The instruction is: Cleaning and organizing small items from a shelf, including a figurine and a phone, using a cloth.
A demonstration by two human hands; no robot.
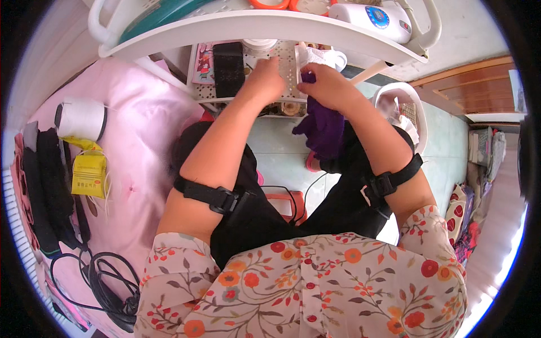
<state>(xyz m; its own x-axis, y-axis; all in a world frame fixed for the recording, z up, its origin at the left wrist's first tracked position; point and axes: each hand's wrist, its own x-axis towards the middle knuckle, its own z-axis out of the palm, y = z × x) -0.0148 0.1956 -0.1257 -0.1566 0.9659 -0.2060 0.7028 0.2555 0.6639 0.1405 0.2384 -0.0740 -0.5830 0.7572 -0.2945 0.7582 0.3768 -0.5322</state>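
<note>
My right hand (319,82) grips a dark purple cloth (323,126) that hangs from the fingers in front of the cart, over my right knee. Over the perforated white shelf (289,63), my left hand (268,80) has its fingers curled together; whether it pinches something small cannot be told. Left of that hand lies a black flat case (228,69), partly over a pink printed booklet (203,63). A round white container (260,45) stands behind the left hand. White crumpled tissue (313,55) lies behind the right hand, beside a white cup (338,59).
Above the shelf juts the cart's curved upper tray (262,25), holding orange-handled scissors (270,4) and a white appliance (372,19). A waste bin (422,114) stands at right. On the pink bed (139,169) lie a thread spool (81,119), a yellow packet (89,175) and black cables (105,279).
</note>
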